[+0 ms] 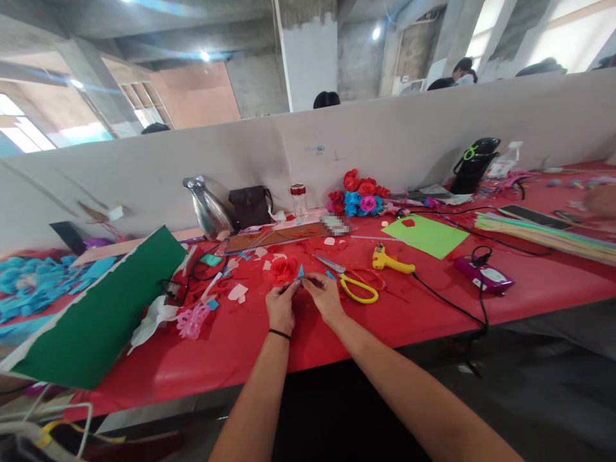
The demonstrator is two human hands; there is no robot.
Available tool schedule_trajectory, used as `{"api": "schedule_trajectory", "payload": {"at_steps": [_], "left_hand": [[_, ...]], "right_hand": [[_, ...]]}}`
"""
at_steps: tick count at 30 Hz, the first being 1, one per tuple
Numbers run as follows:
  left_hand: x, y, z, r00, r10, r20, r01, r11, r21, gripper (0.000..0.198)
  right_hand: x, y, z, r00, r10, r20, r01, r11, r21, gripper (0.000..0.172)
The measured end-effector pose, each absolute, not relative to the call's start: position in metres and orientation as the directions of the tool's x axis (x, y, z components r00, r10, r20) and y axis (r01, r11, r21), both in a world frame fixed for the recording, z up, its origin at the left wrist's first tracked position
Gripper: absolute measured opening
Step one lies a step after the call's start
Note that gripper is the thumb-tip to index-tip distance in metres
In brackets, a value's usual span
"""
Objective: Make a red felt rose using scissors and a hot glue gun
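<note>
Forearms point(262, 385), two, bare: extended over the near edge of the red-covered desk point(202, 353); dark band point(280, 333) at the left wrist. Blue paper piece point(301, 272), small, pointed: held within the desk's near half, between the fingertips of both hands. Left hand point(282, 305): thumb and fingertips pinching the piece low down. Right hand point(325, 296): fingertips pinching its right side. Two-handed hold, presumably for control of so slight an item. Red paper flower point(283, 269): just beyond the left hand; contact cannot be told. Yellow-handled scissors point(359, 290): beside the right hand, handles toward the near edge, probably for easy reach. Yellow glue gun point(393, 262): farther right, nozzle end raised, likely to keep the tip off the surface. Purple power box point(486, 277): near edge, right; plug inserted on top.

Containers, along the far edge, left to right: silver flask point(210, 208), contents hidden; dark pouch point(250, 206), flap down, contents hidden; red-lidded jar point(299, 202), clear, contents indistinct; black bottle point(474, 168), contents hidden; clear bottle point(505, 162), contents indistinct.
</note>
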State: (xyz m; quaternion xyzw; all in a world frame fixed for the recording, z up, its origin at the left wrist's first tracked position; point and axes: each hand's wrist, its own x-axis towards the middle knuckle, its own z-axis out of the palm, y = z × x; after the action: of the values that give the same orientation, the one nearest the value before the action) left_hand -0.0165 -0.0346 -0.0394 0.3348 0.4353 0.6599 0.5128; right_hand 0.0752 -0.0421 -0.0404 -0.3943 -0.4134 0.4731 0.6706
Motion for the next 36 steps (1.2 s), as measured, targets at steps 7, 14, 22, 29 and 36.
{"api": "schedule_trajectory", "payload": {"at_steps": [7, 14, 22, 29, 36], "left_hand": [[-0.0183, -0.0344, -0.0376, -0.239, 0.971, 0.003, -0.395, -0.101, 0.913, 0.021], [-0.0188, -0.0352, -0.0351, -0.215, 0.977, -0.013, -0.406, -0.077, 0.911, 0.024], [-0.0189, -0.0353, -0.0360, -0.213, 0.977, -0.009, -0.411, -0.081, 0.908, 0.025], [-0.0181, -0.0338, -0.0381, -0.228, 0.974, 0.002, -0.408, -0.097, 0.908, 0.024], [-0.0177, -0.0348, -0.0382, -0.241, 0.971, 0.001, -0.403, -0.101, 0.910, 0.021]], "right_hand": [[0.0752, -0.0400, -0.0439, 0.204, 0.964, 0.169, -0.295, 0.226, -0.928, 0.006], [0.0757, -0.0419, -0.0429, 0.193, 0.965, 0.177, -0.266, 0.226, -0.937, 0.006], [0.0750, -0.0399, -0.0477, 0.178, 0.963, 0.200, -0.232, 0.239, -0.943, 0.008], [0.0746, -0.0379, -0.0506, 0.170, 0.959, 0.226, -0.209, 0.259, -0.943, 0.013], [0.0757, -0.0386, -0.0505, 0.164, 0.956, 0.243, -0.178, 0.271, -0.946, 0.011]]}}
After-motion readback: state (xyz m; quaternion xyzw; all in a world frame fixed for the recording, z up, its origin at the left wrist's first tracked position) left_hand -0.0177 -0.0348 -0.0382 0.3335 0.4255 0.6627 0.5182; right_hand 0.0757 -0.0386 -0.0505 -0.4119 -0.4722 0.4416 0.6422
